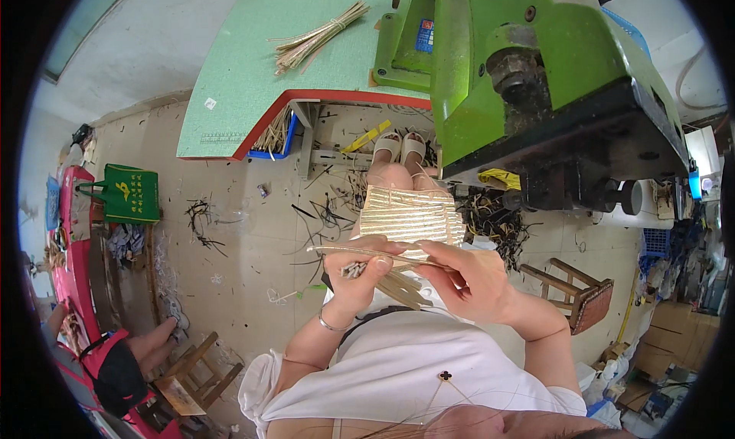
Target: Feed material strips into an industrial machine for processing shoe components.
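Observation:
Above my lap, my left hand is closed around a bunch of thin beige strips, whose ends poke out on both sides of the fist. A single narrow strip lies across the top, pinched between the thumb and fingers of the same hand. My right hand pinches that strip farther along, toward its right end. Just beyond the hands, a row of pale gold strips is spread side by side over my thighs.
A green machine looms at the front right, beside a mint-green table bearing a tied strip bundle. Under it sits a blue bin. Dark scraps litter the floor. A wooden stool stands right; another person's legs show left.

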A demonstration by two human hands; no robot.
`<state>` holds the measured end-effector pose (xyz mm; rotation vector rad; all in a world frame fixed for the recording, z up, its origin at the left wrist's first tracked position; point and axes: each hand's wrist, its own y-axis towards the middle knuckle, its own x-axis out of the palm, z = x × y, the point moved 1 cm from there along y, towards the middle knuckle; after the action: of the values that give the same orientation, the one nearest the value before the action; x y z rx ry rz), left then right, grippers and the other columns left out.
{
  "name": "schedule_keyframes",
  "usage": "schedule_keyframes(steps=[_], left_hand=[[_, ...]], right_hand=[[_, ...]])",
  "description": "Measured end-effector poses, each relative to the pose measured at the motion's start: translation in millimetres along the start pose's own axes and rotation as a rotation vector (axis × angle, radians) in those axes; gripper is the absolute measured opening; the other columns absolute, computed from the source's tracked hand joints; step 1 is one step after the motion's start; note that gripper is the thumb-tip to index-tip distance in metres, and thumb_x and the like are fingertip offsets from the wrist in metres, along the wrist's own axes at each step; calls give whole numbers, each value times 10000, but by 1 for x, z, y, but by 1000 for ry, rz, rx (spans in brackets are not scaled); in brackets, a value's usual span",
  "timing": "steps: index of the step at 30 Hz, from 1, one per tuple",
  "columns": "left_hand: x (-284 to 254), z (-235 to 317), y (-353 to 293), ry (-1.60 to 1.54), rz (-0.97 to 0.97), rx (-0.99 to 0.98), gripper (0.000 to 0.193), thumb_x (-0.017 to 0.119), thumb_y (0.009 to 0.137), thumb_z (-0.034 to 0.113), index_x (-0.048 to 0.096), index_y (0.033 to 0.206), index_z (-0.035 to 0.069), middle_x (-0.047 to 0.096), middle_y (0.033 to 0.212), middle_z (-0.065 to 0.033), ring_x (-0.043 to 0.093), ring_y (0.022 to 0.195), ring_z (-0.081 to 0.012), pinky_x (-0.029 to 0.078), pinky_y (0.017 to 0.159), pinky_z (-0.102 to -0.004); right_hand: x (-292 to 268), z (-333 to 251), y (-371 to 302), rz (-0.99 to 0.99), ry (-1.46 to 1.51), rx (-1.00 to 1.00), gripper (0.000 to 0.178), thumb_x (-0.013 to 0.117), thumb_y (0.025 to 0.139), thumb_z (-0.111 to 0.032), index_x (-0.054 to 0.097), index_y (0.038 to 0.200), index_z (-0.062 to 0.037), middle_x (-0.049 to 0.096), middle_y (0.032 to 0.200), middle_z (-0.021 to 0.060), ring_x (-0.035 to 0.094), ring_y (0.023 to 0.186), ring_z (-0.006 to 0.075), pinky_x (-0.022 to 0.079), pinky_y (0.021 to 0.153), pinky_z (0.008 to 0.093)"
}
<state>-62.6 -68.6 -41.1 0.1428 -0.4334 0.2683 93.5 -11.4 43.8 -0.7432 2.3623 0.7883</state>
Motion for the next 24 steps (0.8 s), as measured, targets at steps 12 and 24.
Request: schedule_keyframes(steps=[12, 24], left_hand=[[2, 8, 12, -178, -130, -255, 263, 589, 828, 195, 566, 693, -29, 608, 784, -196, 332, 412, -53, 236, 371, -193], [6, 13, 22, -225, -258, -352, 334, 574, 853, 216, 619, 810, -113, 526, 550, -54, 312, 436, -40, 266, 422, -199]], right_hand=[[-6, 6, 1, -46, 55, -85, 215, 673, 693, 9, 592, 891, -14, 562, 608, 57, 541, 473, 166, 399, 407, 275], [-9, 5, 0, -64, -41, -152, 224, 672, 667, -8, 614, 882, -30, 571, 629, 42, 547, 487, 163, 416, 420, 269]])
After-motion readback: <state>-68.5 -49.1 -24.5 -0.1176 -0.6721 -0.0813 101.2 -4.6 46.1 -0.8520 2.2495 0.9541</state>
